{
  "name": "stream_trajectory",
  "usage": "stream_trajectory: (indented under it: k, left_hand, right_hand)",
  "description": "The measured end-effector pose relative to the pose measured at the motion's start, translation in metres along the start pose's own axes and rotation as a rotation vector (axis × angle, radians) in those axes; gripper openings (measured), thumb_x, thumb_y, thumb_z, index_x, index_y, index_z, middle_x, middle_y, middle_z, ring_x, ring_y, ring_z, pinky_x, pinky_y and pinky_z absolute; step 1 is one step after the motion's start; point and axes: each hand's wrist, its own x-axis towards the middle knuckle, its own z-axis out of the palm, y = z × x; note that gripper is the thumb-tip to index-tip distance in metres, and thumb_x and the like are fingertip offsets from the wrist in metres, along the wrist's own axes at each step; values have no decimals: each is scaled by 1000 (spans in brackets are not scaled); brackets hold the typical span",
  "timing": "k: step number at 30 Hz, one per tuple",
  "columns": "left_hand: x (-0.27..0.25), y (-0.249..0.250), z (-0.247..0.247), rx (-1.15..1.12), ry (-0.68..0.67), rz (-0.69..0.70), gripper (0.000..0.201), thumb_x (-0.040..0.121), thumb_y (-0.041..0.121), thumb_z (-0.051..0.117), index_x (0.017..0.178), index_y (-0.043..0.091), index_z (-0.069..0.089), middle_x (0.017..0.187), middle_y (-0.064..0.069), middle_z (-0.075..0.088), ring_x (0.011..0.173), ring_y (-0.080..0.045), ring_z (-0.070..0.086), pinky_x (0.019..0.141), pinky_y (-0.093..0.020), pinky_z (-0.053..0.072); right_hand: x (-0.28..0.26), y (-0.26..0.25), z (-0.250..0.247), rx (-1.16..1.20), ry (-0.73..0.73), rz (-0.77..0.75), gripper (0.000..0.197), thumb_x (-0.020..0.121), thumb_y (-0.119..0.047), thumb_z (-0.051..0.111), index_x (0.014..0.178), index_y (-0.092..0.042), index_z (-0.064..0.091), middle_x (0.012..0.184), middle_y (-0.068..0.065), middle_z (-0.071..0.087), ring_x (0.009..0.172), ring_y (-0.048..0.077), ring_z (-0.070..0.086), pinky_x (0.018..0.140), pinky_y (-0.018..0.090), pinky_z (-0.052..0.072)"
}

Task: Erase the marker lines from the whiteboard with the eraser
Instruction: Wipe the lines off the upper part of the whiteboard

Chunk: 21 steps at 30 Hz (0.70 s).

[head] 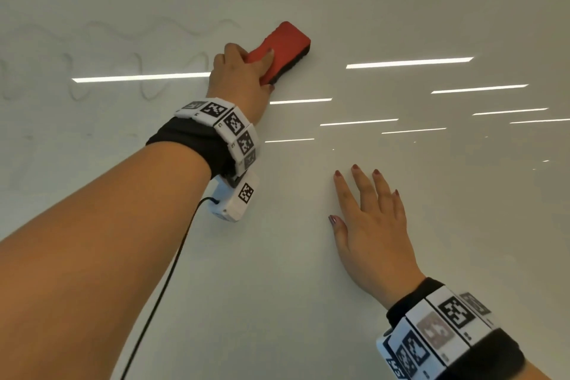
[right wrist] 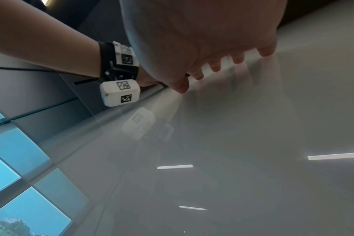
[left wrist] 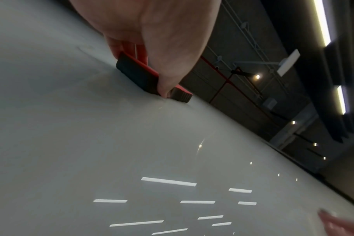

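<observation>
Nearest to you, your right hand [head: 370, 225] lies flat against the whiteboard [head: 401, 9], fingers straight and slightly spread, holding nothing. The right wrist view shows those fingertips [right wrist: 237, 59] touching the glossy surface, with their reflection just beneath them. A black strap with white marker tiles [head: 444, 327] circles that wrist.

Your left forearm reaches up from the lower left, wearing the same kind of marker band [head: 231, 123] with a white camera block [head: 237, 199] under the wrist and a black cable [head: 166, 281] trailing down from it.

Farther up, your left hand [head: 240, 77] grips the eraser [head: 279, 49]: fingers curled over its red back, thumb along the side. The eraser sits near the middle of the board, tilted so its far end points up and to the right. In the left wrist view its dark felt face [left wrist: 137, 75] is pressed flat on the board, with your thumb tip [left wrist: 164, 91] reaching down to the surface beside it.

Beyond and to the left of the eraser, faint grey wavy marker lines [head: 148, 77] remain on the board, smeared and pale. Bright strips of reflected ceiling light [head: 408, 62] cross the board to the right of the eraser.
</observation>
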Motion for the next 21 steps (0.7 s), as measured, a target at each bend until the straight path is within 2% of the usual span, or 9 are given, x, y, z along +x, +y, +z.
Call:
stream_trajectory:
  k: [3, 8, 12, 16, 21]
  left_hand:
    - [-10, -20, -9, 52, -5, 10, 55, 92, 33, 53, 144, 28, 34, 133, -18, 34, 119, -36, 36, 102, -41, 34]
    - [8, -67, -33, 65, 34, -199, 58, 88, 34, 58, 142, 29, 36, 130, -20, 34, 118, -38, 36, 100, -43, 37]
    - [34, -67, -34, 92, 35, -252, 57, 89, 34, 58, 141, 30, 36, 129, -19, 34, 116, -39, 37, 97, -45, 40]
    - [50, -44, -24, 97, 9, -189, 57, 90, 34, 55, 142, 33, 33, 131, -18, 33, 117, -39, 37, 96, -43, 40]
    - [60, -9, -14, 95, -38, -60, 57, 91, 34, 55, 143, 35, 30, 131, -17, 34, 115, -37, 37, 94, -44, 39]
  right_hand:
    - [0, -2, 1, 12, -8, 12, 60, 92, -41, 23, 149, -21, 27, 153, 9, 29, 140, 36, 22, 109, 56, 24]
    - [0, -5, -2, -19, -28, 20, 60, 91, -40, 25, 148, -20, 28, 151, 10, 32, 138, 38, 28, 105, 57, 30]
    - [-1, -6, -4, -21, -41, 28, 60, 92, -40, 29, 149, -21, 25, 152, 9, 30, 139, 38, 26, 106, 58, 29]
    - [-1, -14, -5, -31, -44, -22, 58, 92, -40, 27, 148, -26, 28, 151, 6, 32, 139, 35, 28, 105, 57, 30]
    - [-1, -33, -1, -18, -22, -40, 57, 92, -39, 28, 148, -26, 30, 151, 5, 33, 139, 32, 27, 106, 55, 29]
